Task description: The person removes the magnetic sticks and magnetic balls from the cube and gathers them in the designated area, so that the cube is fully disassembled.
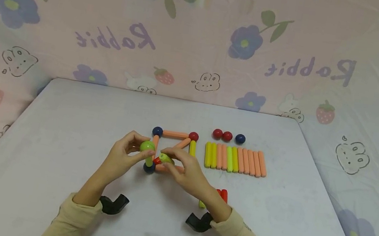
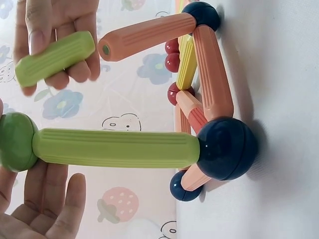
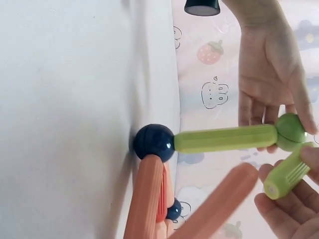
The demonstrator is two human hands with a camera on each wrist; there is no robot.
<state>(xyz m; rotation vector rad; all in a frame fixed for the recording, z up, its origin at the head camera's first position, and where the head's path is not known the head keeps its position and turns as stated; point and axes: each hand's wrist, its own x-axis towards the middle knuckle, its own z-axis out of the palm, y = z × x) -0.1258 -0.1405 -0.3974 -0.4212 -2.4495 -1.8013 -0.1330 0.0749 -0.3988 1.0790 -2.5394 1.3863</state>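
Observation:
My left hand (image 1: pixel 123 156) holds a green ball (image 2: pixel 17 142) between thumb and fingers. The ball sits on top of an upright green rod (image 2: pixel 117 148), whose foot meets a dark blue ball (image 2: pixel 227 148) on the table. My right hand (image 1: pixel 186 171) pinches a separate green rod (image 3: pixel 289 172), close beside the green ball. Orange rods (image 1: pixel 176 135), a yellow rod (image 1: pixel 192 148), blue balls (image 1: pixel 157 131) and a red ball (image 1: pixel 193 136) form a frame with a diagonal. From a near blue ball (image 2: pixel 201 15) another orange rod (image 2: pixel 147 37) rises; its top is free.
To the right lies a row of yellow, green and orange rods (image 1: pixel 236 160). Behind it are two red balls (image 1: pixel 227 136) and a blue ball (image 1: pixel 240 139). Red rods (image 1: pixel 223 195) and a yellow-green rod (image 1: pixel 201 204) lie partly hidden by the right forearm. Black curved pieces (image 1: pixel 114 204) sit by both wrists.

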